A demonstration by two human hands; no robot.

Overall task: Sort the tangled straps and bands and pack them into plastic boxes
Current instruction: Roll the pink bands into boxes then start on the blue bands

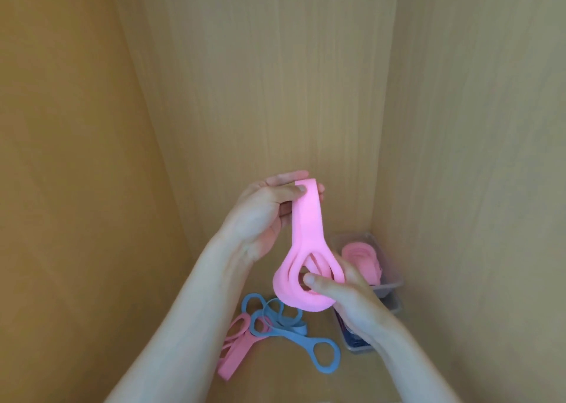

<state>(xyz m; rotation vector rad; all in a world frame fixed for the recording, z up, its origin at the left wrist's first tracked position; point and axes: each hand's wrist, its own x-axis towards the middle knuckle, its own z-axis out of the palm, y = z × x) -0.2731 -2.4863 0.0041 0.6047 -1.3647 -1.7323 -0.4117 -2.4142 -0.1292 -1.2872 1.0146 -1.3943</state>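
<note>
The wooden shelf (275, 381) bears tangled blue straps (294, 337) and pink straps (235, 353), near two plastic boxes (389, 287).

pink band (306, 231), blue-grey straps (293, 337), tan wood-grain walls (275, 65).

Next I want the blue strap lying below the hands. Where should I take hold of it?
Probably pinch the ring end of the blue strap, coming from the near right. That end lies flat and clear, while its far end is tangled with the blue bands and pink strap.
</note>
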